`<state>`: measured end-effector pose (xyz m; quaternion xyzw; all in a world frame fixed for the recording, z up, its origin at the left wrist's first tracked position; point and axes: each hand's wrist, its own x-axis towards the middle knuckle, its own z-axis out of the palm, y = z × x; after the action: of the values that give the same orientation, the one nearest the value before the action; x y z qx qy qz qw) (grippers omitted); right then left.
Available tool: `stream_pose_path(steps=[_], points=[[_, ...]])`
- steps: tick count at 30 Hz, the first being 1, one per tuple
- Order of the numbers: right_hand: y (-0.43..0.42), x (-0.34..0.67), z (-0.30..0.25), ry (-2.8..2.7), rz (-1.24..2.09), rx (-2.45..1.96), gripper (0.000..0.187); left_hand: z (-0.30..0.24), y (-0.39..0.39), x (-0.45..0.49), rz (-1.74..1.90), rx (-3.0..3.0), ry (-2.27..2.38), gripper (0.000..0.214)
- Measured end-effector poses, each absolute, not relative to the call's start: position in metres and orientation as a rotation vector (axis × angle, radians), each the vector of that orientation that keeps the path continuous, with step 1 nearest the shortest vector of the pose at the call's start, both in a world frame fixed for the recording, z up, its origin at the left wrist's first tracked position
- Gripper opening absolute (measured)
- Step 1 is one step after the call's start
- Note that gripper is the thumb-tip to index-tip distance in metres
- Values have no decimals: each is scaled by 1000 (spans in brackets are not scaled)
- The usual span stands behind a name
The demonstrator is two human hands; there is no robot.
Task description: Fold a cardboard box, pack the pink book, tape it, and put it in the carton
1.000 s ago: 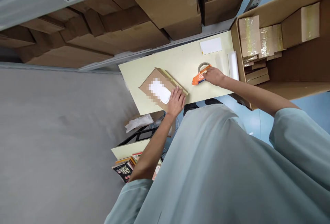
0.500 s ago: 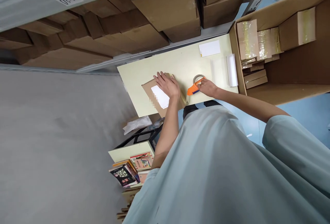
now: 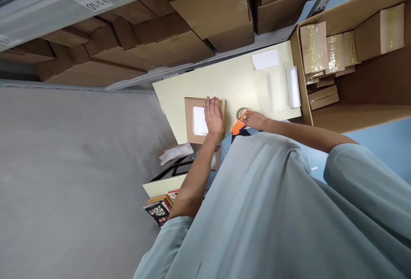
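A brown cardboard box (image 3: 189, 116) with a white label (image 3: 199, 120) on top lies at the near edge of the cream table (image 3: 240, 71). My left hand (image 3: 213, 116) rests on the box with its fingers stretched out, covering part of the label. Clear tape runs along the box's right side. To the right, my right hand (image 3: 256, 120) grips an orange tape dispenser (image 3: 239, 127) carrying a roll of tape. The dispenser is at the table's near edge, apart from the box.
A large open carton (image 3: 316, 118) on the right holds several taped boxes. A white roll (image 3: 293, 87) and a white sheet (image 3: 265, 59) lie on the table. Shelving with cartons (image 3: 208, 4) runs along the back. Books (image 3: 159, 210) stand on a lower surface at left.
The box has turned and now sits squarer to the near edge, my left hand still on it. My right hand has drawn the tape dispenser closer to my body. The view has shifted slightly.
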<state>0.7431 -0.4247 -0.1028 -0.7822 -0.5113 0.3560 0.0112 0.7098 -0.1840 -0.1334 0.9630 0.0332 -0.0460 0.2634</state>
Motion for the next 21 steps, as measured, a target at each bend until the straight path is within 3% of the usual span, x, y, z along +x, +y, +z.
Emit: stream_pose_path(steps=[5,14,21], points=[[-444,758,-109,-1498,1082,-2413,37,-139,-188,712,-80,2591,167,58],[-410,757,-77,-1350,1144,-2545,49,-141,-192,723,8,2523,249,58],[-379,741,-55,-1114,1183,-2623,25,-148,-191,737,131,2503,285,58]])
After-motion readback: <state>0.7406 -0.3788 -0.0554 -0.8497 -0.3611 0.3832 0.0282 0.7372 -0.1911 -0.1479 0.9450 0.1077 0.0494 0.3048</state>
